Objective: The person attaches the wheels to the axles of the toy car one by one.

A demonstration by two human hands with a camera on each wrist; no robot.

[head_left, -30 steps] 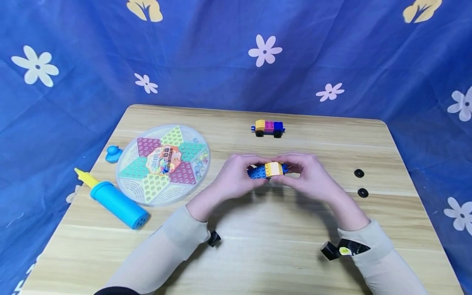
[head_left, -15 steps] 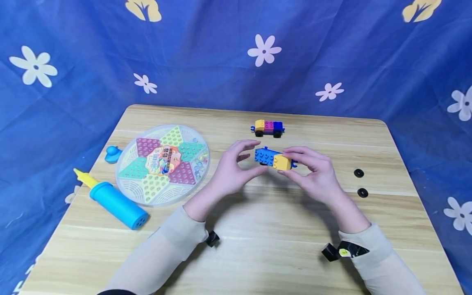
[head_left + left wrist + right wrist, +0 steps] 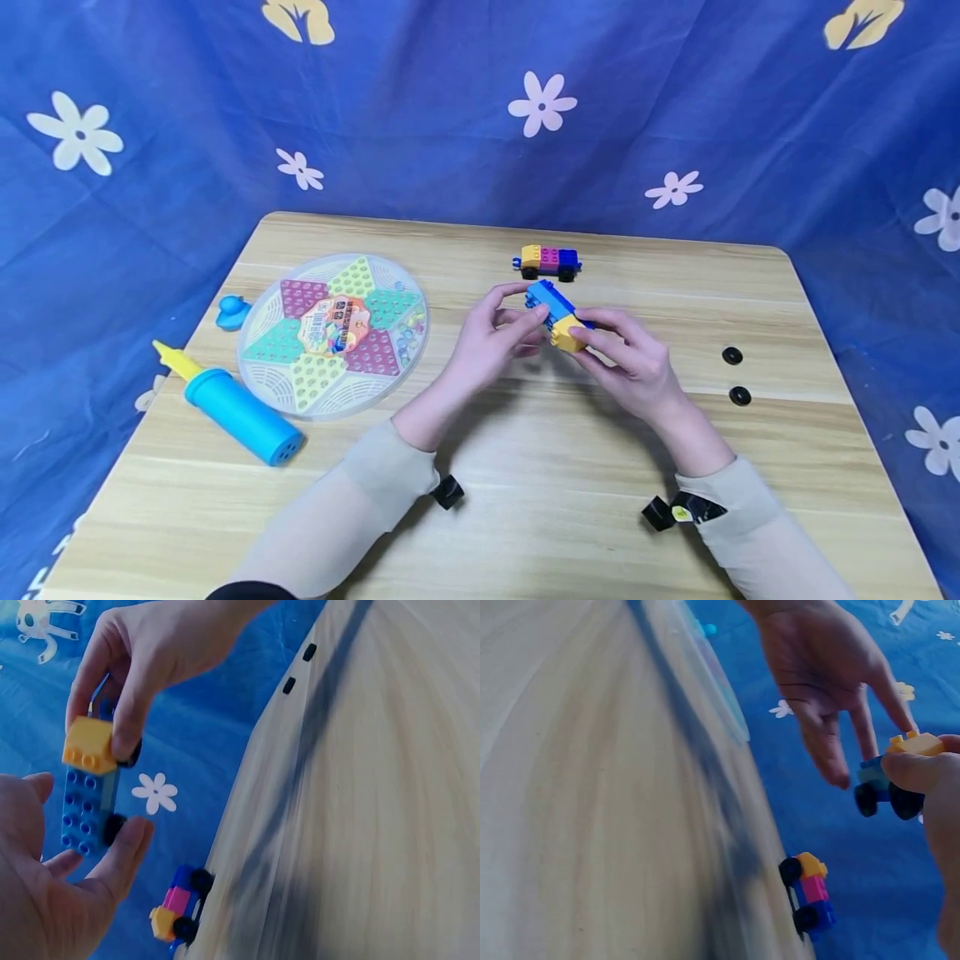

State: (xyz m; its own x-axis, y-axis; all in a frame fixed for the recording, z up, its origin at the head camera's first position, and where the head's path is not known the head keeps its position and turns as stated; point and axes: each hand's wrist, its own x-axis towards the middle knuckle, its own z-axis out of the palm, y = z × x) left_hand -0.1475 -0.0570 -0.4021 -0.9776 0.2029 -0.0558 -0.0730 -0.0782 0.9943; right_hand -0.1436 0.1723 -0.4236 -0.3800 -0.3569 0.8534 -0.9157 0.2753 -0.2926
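Above the table, my right hand (image 3: 633,367) pinches the yellow sloped brick (image 3: 567,333) at one end of a toy building-brick car. A blue studded brick (image 3: 81,810) makes up the rest of its top, and black wheels (image 3: 904,801) show below it. The car is tilted, its blue end pointing away and to the left. My left hand (image 3: 483,346) is beside that blue end with fingers fairly straight, thumb overlapping the brick in the head view. In the left wrist view, its fingertips (image 3: 129,836) lie close to a wheel.
A second brick car (image 3: 550,262), yellow, pink and blue, stands at the back. Two loose black wheels (image 3: 736,375) lie at right. On the left are a Chinese checkers board (image 3: 258,375), a blue rubber duck (image 3: 233,313) and a blue hand pump (image 3: 243,417).
Both hands gripped the car earlier; the left fingers then spread off it and came back near its blue end. The right hand has turned and tilted the car, blue end away.
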